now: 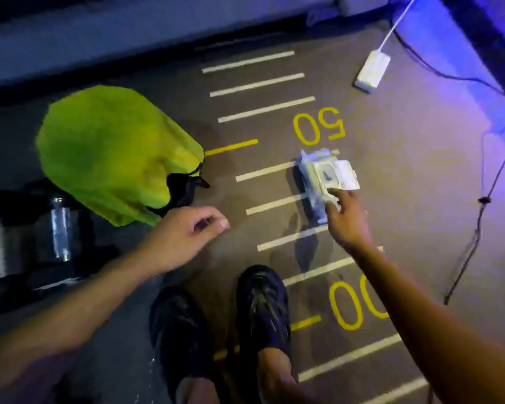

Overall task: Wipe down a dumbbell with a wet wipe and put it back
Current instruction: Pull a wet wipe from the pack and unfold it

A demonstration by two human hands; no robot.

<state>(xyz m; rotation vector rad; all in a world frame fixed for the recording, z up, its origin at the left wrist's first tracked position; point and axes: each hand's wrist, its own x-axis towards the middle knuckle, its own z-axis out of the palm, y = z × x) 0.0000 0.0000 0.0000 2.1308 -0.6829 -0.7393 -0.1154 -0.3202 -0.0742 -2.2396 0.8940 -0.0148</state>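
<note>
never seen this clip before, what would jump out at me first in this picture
The bright lime-green bag on the dark floor at left grabs the eye first. Next come the floor markings, white stripes with a yellow 50 running up the middle. Just below that number lies the wet wipe pack, its lid flipped open, with the right hand reaching its fingers onto it while the left hand hovers loosely curled, holding nothing.

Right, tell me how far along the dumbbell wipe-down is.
Barely begun. Done: the wet wipe pack lies on the floor with its lid open. In hand: the right hand reaches its edge; the left hand holds nothing. Left: pulling a wipe, wiping a dumbbell, returning it.
</note>
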